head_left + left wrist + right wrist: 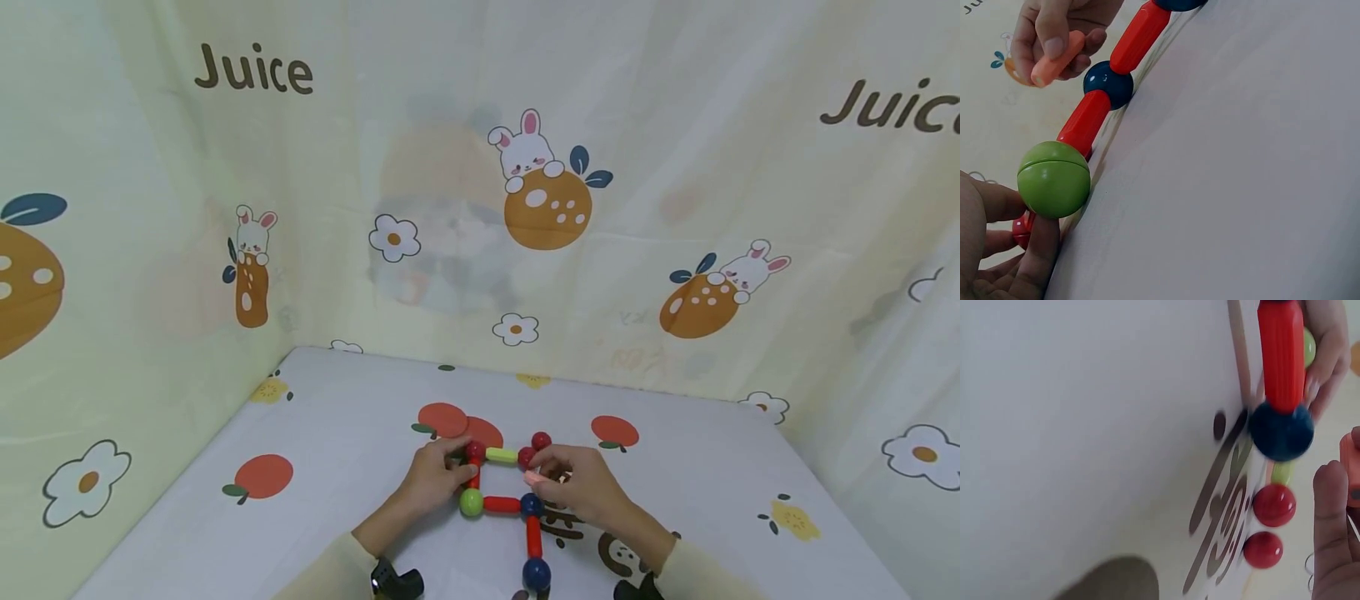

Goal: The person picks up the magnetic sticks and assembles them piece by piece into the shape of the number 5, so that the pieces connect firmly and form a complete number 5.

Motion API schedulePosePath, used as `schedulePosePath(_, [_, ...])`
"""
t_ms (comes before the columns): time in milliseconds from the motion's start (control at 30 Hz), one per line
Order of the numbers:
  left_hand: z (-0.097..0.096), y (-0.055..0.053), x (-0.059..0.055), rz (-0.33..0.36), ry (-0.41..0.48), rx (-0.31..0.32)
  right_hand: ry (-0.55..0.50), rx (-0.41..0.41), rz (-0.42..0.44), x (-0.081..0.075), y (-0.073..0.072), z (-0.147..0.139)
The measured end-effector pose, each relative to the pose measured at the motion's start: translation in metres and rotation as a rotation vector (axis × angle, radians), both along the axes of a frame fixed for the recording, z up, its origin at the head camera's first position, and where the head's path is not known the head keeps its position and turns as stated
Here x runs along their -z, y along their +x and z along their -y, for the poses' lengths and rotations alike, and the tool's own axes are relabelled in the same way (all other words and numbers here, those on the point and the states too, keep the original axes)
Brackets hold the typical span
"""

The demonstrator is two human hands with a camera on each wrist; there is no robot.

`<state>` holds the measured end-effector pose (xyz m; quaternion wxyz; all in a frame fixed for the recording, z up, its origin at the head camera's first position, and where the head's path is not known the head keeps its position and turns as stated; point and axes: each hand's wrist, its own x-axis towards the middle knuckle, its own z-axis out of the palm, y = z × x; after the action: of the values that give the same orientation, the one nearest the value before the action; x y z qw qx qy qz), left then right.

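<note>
A square of magnetic rods and balls lies on the table. My left hand (429, 481) grips its left side, a red rod (474, 477) between a red ball (476, 451) and a green ball (1054, 179). My right hand (581, 483) pinches a short orange-pink rod (1059, 58) above the right side, between another red ball (527, 457) and a dark blue ball (532, 504). A yellow-green rod (502, 455) forms the far side, a second red rod (501, 505) the near side. In the right wrist view, fingertips partly hide the orange-pink rod (1350, 472).
Off the near right corner, a further red rod (534, 537) leads to a second blue ball (536, 574). Beyond the far right corner sits one more red ball (541, 441). The white tablecloth (337, 442) has printed fruit; patterned curtains (450, 167) stand behind and at both sides.
</note>
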<state>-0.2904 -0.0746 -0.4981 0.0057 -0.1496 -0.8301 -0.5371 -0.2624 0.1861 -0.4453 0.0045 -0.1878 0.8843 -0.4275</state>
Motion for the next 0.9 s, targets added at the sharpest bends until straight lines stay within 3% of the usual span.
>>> schedulePosePath(467, [0.001, -0.001, 0.001, -0.004, 0.015, 0.008, -0.026, -0.058, 0.048, -0.008, 0.022, 0.011])
schedulePosePath(767, [0.0, 0.001, 0.0, -0.004, 0.008, -0.002, -0.057, -0.101, 0.179, -0.003, 0.032, 0.017])
schedulePosePath(900, [-0.001, 0.0, 0.001, -0.001, 0.011, -0.003, -0.038, -0.125, 0.197, -0.001, 0.039, 0.024])
